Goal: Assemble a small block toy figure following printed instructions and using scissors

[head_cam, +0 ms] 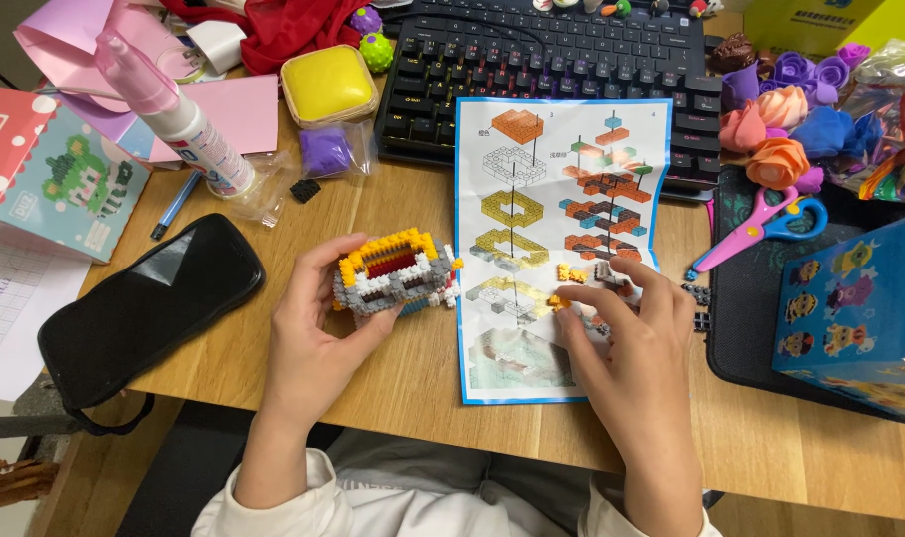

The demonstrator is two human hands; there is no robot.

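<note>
Head view, one entry per item.

- Left hand (313, 333): grip closed around a small brick model (398, 271) with grey walls and a yellow-and-red top, held just above the wooden surface (413, 378) at centre frame.
- Right hand (627, 333): fingers bent down onto the instruction sheet (532, 149), fingertips pinching at loose small orange bricks (564, 298); whether one is already lifted cannot be told.
- Step in hand, as judged: picking the next small piece for the model. The next move calls for a fine pinch and a steady model.
- At 12 o'clock: black keyboard (552, 60). At 11 o'clock: yellow box (327, 85), glue bottle (174, 114).
- At 9 o'clock: black pouch (144, 308).
- At 2 o'clock: clay flowers (781, 119), pink scissors (761, 224).
- At 3 o'clock: blue box (850, 308).
</note>
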